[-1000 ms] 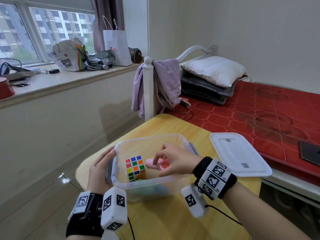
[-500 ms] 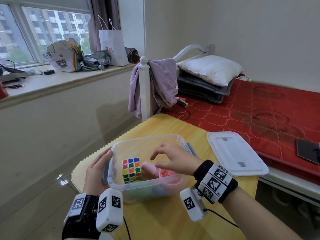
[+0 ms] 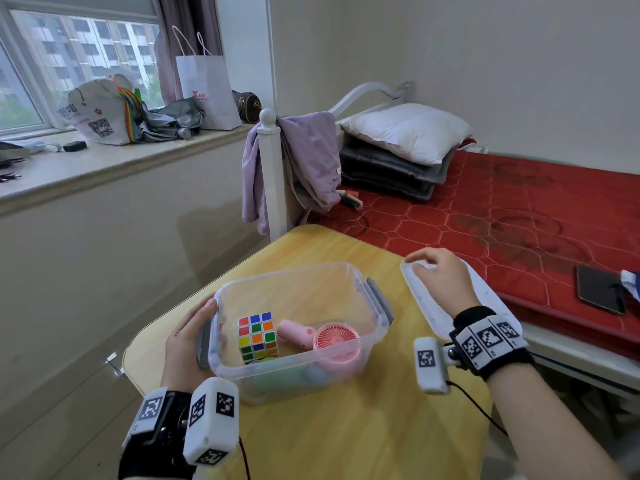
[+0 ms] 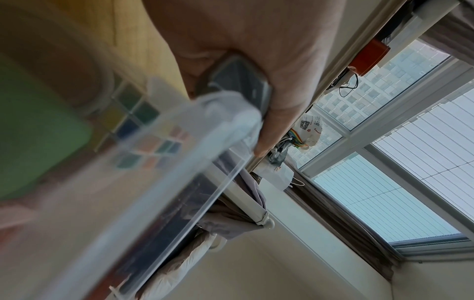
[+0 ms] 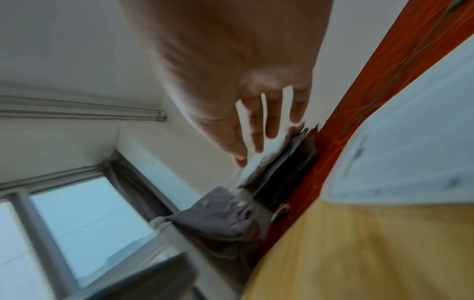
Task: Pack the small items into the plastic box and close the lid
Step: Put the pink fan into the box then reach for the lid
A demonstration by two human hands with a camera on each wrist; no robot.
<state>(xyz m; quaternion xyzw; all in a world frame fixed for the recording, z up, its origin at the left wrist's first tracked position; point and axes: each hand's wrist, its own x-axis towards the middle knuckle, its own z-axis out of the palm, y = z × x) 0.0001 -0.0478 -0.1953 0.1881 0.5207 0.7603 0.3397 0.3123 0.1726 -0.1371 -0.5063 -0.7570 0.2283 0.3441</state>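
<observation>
Two hands at work, lid next.
The right hand (image 3: 440, 278) hovers loosely curled over the lid (image 3: 485, 292) on the counter (image 3: 346, 441); the left hand (image 3: 185, 344) lies flat against the plastic box (image 3: 372, 344). The lid looks light, stiff and slick: grip its edge.

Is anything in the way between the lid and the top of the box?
Nothing visible is. The lid lies flat on the table, right of the plastic box, with bare tabletop between them. The box's top is open; the cube and pink fan sit below its rim. The right hand hovers over the lid.
</observation>
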